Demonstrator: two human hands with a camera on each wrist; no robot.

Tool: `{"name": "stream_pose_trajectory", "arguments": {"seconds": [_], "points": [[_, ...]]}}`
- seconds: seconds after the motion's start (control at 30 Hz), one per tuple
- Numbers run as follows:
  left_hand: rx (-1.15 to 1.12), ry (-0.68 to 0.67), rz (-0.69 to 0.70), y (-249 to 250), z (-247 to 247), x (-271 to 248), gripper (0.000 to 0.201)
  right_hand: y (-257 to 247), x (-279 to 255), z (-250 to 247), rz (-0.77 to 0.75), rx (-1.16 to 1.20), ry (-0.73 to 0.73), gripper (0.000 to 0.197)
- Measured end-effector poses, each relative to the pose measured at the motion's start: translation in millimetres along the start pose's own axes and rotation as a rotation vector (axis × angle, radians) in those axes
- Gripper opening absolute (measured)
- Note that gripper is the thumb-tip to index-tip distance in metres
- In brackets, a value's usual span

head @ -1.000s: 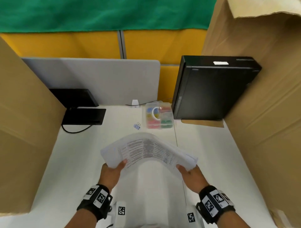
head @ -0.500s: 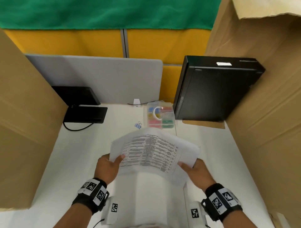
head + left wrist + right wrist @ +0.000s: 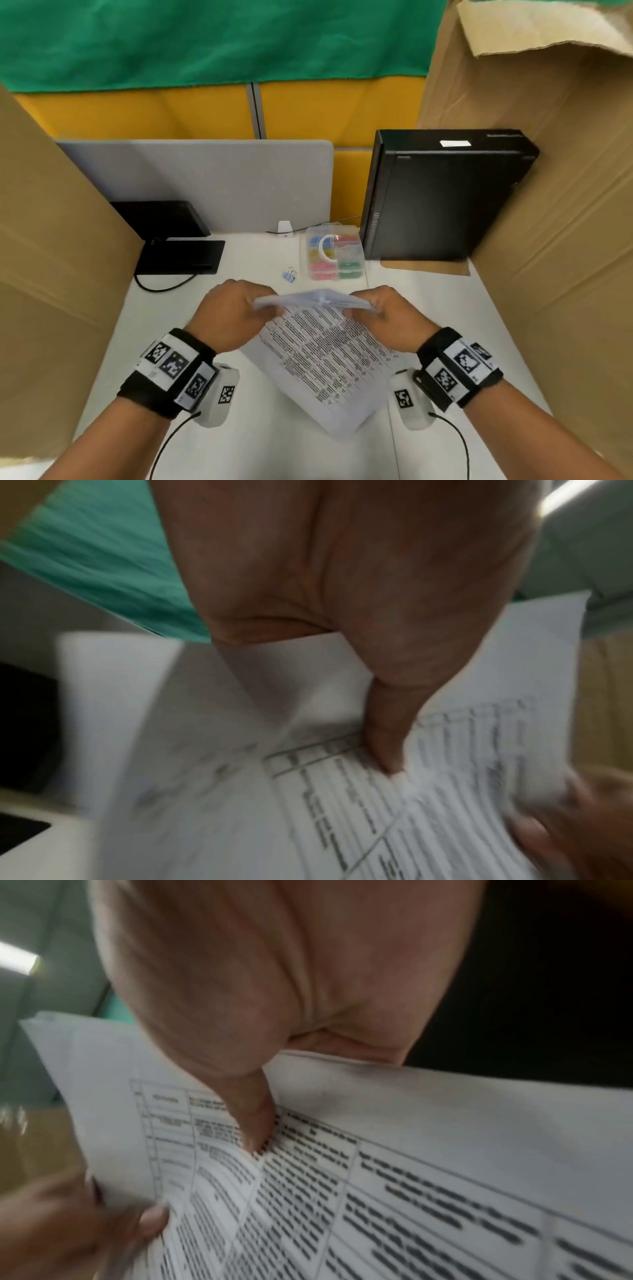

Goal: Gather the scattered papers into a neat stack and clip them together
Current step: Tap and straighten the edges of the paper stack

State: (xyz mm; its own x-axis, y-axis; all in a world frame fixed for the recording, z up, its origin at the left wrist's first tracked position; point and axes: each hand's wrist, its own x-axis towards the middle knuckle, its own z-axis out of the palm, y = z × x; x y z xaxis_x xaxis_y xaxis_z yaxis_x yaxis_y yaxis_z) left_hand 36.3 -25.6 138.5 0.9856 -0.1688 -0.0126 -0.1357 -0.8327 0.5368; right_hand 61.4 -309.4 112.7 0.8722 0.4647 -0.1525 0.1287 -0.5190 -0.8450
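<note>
Above the white desk (image 3: 102,342), both hands hold the papers (image 3: 329,356) by their far edge, so the printed sheets hang down and toward the person with a lower corner near the desk's front. Left hand (image 3: 229,317) grips the far left corner, its fingers curled over the top edge; the left wrist view shows its thumb (image 3: 387,739) pressed flat on the printed table while the other fingers are hidden behind the sheets. Right hand (image 3: 387,317) grips the far right corner the same way, and the right wrist view shows its thumb (image 3: 255,1118) pressing on the text, fingers behind the paper. Along the top edge the sheets look close together but not quite flush, and the picture is blurred there. Beyond the hands, a small blue clip (image 3: 289,275) lies on the desk by itself, just left of a clear box (image 3: 331,253) with coloured clips sorted in compartments. A black computer case (image 3: 442,195) stands right of the box, and a black monitor base (image 3: 181,256) with a cable sits at the far left. Brown cardboard walls (image 3: 51,257) close off both sides, with a grey divider (image 3: 205,181) at the back. Each wrist wears a black band with printed markers.
</note>
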Motion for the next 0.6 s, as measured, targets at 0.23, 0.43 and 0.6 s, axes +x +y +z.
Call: {"name": "stream_pose_trajectory", "arguments": {"seconds": [0.23, 0.43, 0.6], "points": [[-1.1, 0.011, -0.282, -14.6, -4.0, -6.2, 0.093, -7.1, -9.5, -28.4, 0.072, 0.508, 0.078, 0.03], [-1.177, -0.048, -0.397, 16.2, 23.6, -3.5, 0.073, -11.2, -12.2, -20.3, 0.08, 0.709, 0.131, 0.045], [-0.899, 0.234, -0.27, 29.4, 28.3, -2.4, 0.025, -14.6, -19.7, -10.2, 0.016, 0.82, 0.183, 0.045]]}}
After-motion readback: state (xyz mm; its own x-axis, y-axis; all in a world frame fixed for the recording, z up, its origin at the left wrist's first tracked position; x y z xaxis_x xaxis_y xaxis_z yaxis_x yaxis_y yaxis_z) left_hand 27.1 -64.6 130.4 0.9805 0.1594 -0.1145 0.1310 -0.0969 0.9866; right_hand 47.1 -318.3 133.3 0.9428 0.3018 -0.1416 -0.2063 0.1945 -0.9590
